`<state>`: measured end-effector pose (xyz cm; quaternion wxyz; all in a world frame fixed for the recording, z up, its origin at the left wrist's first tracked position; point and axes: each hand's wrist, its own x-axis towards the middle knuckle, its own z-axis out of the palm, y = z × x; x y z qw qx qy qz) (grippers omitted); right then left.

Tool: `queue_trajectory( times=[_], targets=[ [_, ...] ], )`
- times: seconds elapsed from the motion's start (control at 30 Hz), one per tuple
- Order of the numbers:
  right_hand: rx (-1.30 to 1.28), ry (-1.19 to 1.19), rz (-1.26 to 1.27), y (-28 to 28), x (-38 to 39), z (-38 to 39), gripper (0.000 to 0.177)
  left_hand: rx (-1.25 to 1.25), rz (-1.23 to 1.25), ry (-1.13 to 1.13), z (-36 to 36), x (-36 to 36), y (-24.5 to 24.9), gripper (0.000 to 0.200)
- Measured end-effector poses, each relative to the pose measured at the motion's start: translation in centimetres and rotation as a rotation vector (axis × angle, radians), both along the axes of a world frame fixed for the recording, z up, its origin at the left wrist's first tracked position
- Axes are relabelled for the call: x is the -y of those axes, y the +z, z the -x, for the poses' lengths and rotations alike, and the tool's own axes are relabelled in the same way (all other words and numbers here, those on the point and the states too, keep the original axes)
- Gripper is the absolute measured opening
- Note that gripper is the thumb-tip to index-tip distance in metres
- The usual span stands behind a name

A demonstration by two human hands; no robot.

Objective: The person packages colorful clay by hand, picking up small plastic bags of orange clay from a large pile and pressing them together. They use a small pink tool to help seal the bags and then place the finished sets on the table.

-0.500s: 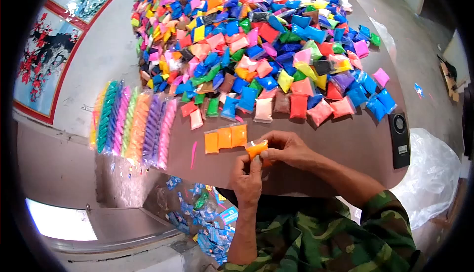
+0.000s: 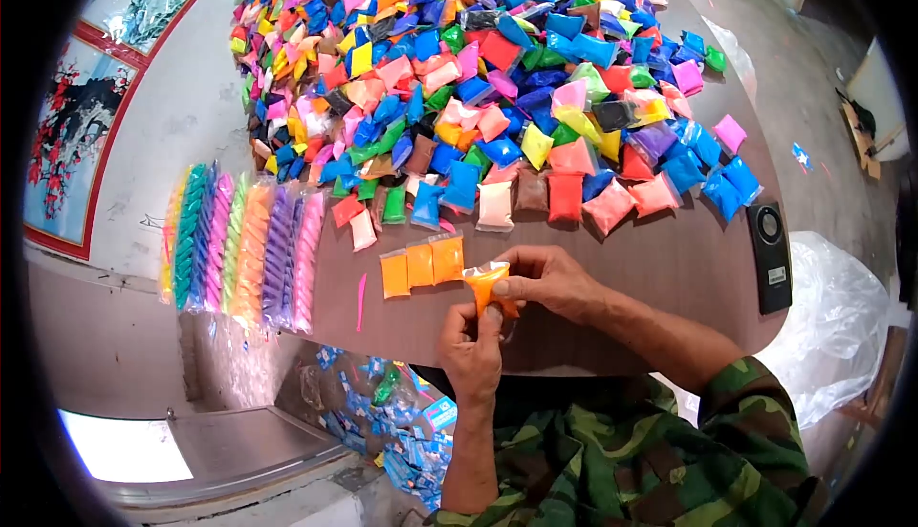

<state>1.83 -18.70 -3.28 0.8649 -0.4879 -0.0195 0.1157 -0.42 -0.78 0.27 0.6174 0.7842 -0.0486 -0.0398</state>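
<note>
Between my two hands, above the table's front edge, is an orange packet (image 2: pixel 485 281) with a clear top edge. My left hand (image 2: pixel 471 343) pinches its lower end from below. From the right, my right hand (image 2: pixel 545 283) grips its side with thumb and fingers. Just left of them several orange packets (image 2: pixel 420 265) lie side by side on the brown table (image 2: pixel 564 345). A thin pink strip (image 2: pixel 361 301) lies further left. Behind is a large heap of coloured packets (image 2: pixel 478 68).
Twisted coloured bundles in clear wrap (image 2: pixel 244 250) lie at the table's left edge. A black device (image 2: pixel 769 259) lies at the right edge. Clear plastic (image 2: pixel 830 326) is beyond it. Blue wrappers (image 2: pixel 411 450) litter the floor below. Framed pictures (image 2: pixel 81 135) stand at left.
The orange packet is now more upright between my hands, with more of its face showing. The view has shifted slightly, so the table and heap appear a little further left.
</note>
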Motion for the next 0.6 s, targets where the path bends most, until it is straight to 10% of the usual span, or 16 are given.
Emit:
queue_trajectory(
  times=[0.6],
  targets=[
    [0.102, 0.004, 0.037, 0.5, -0.2, 0.3, 0.029, 0.118, -0.057, 0.061, 0.0, 0.0, -0.4, 0.023]
  ],
)
